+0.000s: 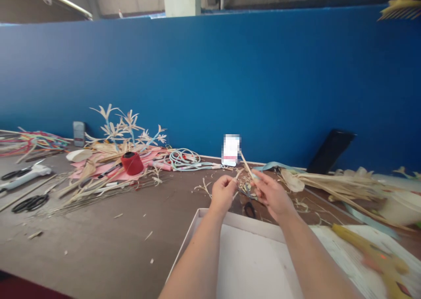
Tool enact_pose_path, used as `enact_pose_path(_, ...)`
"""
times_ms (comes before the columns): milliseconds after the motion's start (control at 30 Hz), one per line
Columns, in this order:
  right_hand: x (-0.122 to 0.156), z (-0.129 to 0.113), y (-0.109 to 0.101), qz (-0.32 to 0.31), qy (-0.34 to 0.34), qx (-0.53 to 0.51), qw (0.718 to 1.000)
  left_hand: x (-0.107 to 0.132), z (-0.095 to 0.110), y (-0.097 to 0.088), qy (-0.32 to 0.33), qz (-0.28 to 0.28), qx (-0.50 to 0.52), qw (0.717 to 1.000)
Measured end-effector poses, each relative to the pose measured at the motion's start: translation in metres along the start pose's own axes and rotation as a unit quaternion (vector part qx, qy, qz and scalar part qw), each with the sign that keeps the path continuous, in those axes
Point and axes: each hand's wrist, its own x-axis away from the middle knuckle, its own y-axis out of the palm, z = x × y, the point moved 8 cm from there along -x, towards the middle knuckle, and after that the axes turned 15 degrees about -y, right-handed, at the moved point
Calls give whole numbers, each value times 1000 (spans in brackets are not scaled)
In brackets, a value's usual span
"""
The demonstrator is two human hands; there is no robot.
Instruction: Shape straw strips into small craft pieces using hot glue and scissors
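Observation:
Both my hands are over the far edge of a shallow white box lid [243, 255]. My left hand [223, 193] pinches the end of a thin, pale, straw-like strip [240, 174], thumb against forefinger. In my right hand [271, 196], closed fingers hold a longer pale strip [247, 165] that points up and away. Whether the two strips are joined cannot be made out. Just below and between the hands lie scissors [250, 209] with dark handles, among curled pale scraps [244, 186].
Pale handmade flowers [128, 123], a red spool [132, 163] and coiled light-blue cord [186, 158] lie left. Farther left are black-handled scissors [31, 203] and a white glue gun [31, 176]. A yellow glue gun [371, 250] rests right. A lit phone [231, 152] leans on the blue partition [210, 84].

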Motion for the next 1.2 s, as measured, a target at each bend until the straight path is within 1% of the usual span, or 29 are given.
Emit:
enact_pose_path(67,9,3,17,-54,54,-82,994,1,1,2,6,-10,-9,1000)
enact_pose_path(133,16,2,30,-80,74,-101,989,3,3,5,19,-25,-18,999)
enact_pose_path(233,18,0,37,-81,55,-81,992,6,6,8,37,-40,-23,998)
enact_pose_path(300,16,0,37,-84,32,-52,995,6,7,8,45,-33,-32,998)
enact_pose_path(367,11,-1,33,-84,-4,7,996,6,6,7,49,-18,-46,998)
enact_pose_path(433,6,-9,28,-76,-76,96,990,5,5,5,47,-5,-53,998)
enact_pose_path(500,5,-21,26,-62,-169,192,965,4,3,4,40,1,-54,998)
enact_pose_path(567,7,-30,28,-50,-241,264,933,3,3,3,38,6,-55,998)
enact_pose_path(600,7,-33,28,-44,-262,288,920,3,3,3,38,10,-58,998)
enact_pose_path(667,7,-33,26,-27,-273,320,907,3,3,2,34,18,-63,997)
enact_pose_path(700,5,-32,21,-8,-265,328,907,2,3,2,29,22,-64,997)
enact_pose_path(733,2,-30,13,17,-244,327,913,2,2,1,23,25,-65,997)
enact_pose_path(767,0,-26,4,46,-211,310,926,2,2,1,17,28,-65,997)
enact_pose_path(800,-3,-20,-7,75,-171,270,945,2,1,1,9,29,-65,997)
enact_pose_path(833,-4,-13,-15,98,-125,208,965,2,0,1,1,31,-65,997)
enact_pose_path(867,-5,-6,-19,107,-81,128,983,2,-1,0,-4,32,-64,997)
enact_pose_path(900,-4,0,-19,98,-41,45,993,2,-1,0,-7,32,-63,998)
enact_pose_path(933,-3,4,-14,78,-8,-29,997,2,-1,0,-7,31,-61,998)
enact_pose_path(1000,3,5,1,16,42,-118,992,3,0,0,0,29,-55,998)
enact_pose_path(1067,12,4,17,-47,71,-142,986,4,1,0,10,22,-52,998)
enact_pose_path(1100,15,4,24,-67,77,-139,985,4,2,1,15,16,-52,998)
enact_pose_path(1133,18,4,29,-82,79,-132,985,5,3,2,21,9,-53,998)
enact_pose_path(1200,19,6,34,-89,69,-99,989,5,3,4,30,-2,-55,998)
